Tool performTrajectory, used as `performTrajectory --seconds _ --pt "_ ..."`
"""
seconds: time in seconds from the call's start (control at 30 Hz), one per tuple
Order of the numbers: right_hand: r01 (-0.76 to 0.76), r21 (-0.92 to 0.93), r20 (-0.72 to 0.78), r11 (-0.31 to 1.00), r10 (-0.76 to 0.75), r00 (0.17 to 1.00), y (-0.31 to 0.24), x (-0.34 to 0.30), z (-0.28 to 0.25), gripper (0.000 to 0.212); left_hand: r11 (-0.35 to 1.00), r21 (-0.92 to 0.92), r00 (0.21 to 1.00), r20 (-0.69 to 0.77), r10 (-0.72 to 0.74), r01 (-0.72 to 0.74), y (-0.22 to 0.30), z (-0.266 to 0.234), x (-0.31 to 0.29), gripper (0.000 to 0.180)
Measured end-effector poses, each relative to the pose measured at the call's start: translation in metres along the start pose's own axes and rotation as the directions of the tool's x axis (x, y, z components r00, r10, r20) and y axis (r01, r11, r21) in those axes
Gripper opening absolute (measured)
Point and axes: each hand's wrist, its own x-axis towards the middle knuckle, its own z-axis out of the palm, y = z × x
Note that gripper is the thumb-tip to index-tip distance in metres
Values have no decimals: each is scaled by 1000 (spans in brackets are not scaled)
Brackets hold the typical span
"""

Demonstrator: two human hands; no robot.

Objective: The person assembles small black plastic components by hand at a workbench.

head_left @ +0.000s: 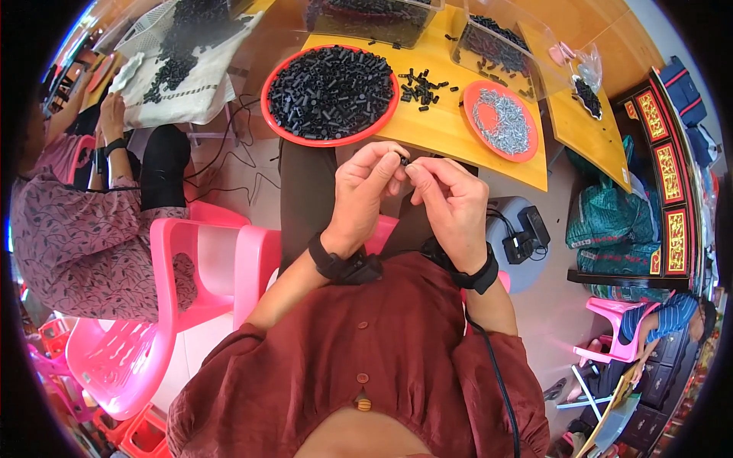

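In front of my chest, over my lap, both hands come together fingertip to fingertip. A small black piece [404, 160] shows between them, mostly covered by the fingers. My left hand [360, 187] is closed, thumb and forefinger pinching this piece. From the other side my right hand [452, 200] is closed in a pinch at the same piece. Just beyond them on the yellow table [450, 141] stands a round red tray [267, 118] heaped with short black cylindrical parts [332, 91]. To its right, a smaller orange-red plate [532, 146] carries many thin silvery metal pins [500, 122].
Loose black parts [422, 88] lie between tray and plate. Clear bins [489, 65] of black parts stand farther back. At left, a person [99, 221] sits at a cloth-covered table [195, 107] beside a pink chair [164, 267]. Green sacks [611, 217] and a dark cabinet [664, 175] stand right.
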Motion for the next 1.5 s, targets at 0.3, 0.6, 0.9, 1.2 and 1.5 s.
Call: performTrajectory --seconds 0.3,0.6,0.9,1.2,1.5 --pt "-2 44 -9 999 2 1000 4 -1 4 10 960 264 995 51 84 -94 6 -3 2 11" --pt "-159 68 134 985 149 980 18 4 -14 14 992 -18 991 52 -125 127 -6 5 -3 16" --pt "379 -139 113 915 -365 924 14 14 -7 33 980 -42 975 116 -188 193 -4 1 0 21" --pt "643 -476 684 599 -207 699 -14 44 -48 30 944 62 904 274 -328 324 1 3 -2 23" --pt "741 -406 852 535 -70 518 -22 64 -54 36 921 146 850 353 -390 362 -2 4 -4 22"
